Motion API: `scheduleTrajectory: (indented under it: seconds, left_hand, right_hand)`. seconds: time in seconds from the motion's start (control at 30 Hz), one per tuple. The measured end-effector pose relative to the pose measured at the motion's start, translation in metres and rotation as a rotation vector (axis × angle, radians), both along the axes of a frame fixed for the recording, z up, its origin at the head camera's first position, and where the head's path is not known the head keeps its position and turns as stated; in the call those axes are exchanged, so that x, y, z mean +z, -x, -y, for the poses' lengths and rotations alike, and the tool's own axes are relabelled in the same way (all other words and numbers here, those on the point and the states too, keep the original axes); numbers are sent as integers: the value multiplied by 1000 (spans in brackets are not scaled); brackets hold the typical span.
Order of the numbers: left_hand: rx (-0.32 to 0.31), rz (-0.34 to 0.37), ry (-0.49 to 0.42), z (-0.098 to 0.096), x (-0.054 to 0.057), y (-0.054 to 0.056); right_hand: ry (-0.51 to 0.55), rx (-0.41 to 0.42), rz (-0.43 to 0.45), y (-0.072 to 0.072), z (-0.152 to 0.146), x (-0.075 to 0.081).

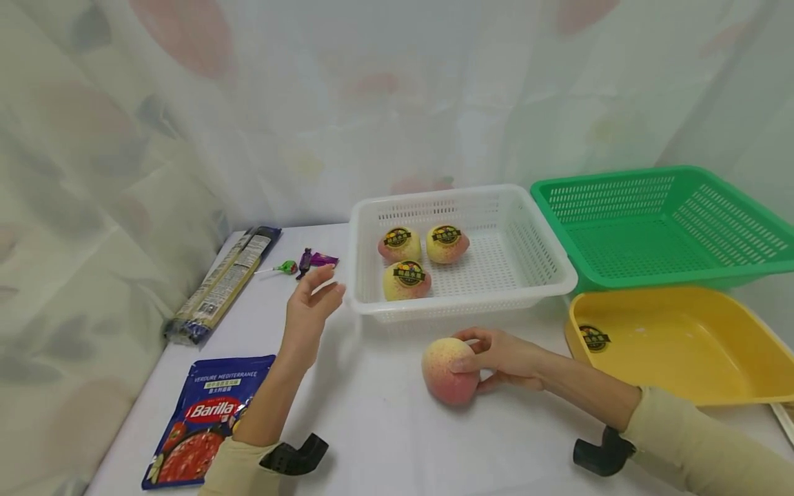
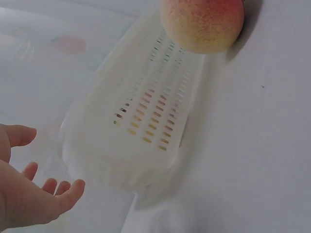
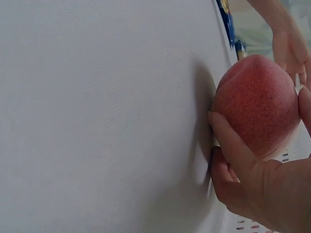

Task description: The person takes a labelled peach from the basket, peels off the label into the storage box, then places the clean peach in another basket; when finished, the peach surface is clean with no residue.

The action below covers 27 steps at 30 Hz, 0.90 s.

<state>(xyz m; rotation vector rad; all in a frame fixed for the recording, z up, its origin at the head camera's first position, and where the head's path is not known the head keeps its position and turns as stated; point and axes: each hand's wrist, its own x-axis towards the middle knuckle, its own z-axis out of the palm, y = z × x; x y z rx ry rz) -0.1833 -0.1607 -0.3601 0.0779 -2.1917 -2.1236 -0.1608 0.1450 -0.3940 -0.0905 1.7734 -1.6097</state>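
In the head view my right hand (image 1: 510, 359) grips a yellow-pink peach (image 1: 448, 372) in front of the white basket. From the right wrist view the peach (image 3: 257, 104) shows its red side, with fingers along it and the thumb opposite. My left hand (image 1: 309, 313) is raised near the basket's front left corner, holding nothing, its fingers loosely bent. The white basket (image 1: 502, 265) contains three peaches with dark labels, among them a front peach (image 1: 400, 286), all in its left half.
An empty green basket (image 1: 633, 251) and a yellow tray (image 1: 682, 344) with a dark label inside stand on the right. Along the left lie a blue Barilla pouch (image 1: 207, 420), a long pasta packet (image 1: 226, 282), a green lollipop (image 1: 287, 267) and purple wrapped candies (image 1: 324, 259).
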Motion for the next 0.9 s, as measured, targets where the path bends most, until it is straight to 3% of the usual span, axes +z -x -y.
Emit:
scheduleTrajectory:
  seconds: [0.1, 0.33, 0.77, 0.9]
  left_hand:
    - [-46, 60, -4, -2, -8, 3]
    - [-129, 109, -74, -10, -17, 4]
    - [-111, 129, -163, -17, -19, 3]
    - [-110, 123, -177, -17, -19, 2]
  right_hand:
    - [-6, -4, 0, 0, 0, 0]
    - [-6, -17, 6, -1, -2, 0]
    - [101, 20, -15, 0, -16, -7]
    - [107, 26, -53, 0, -26, 3]
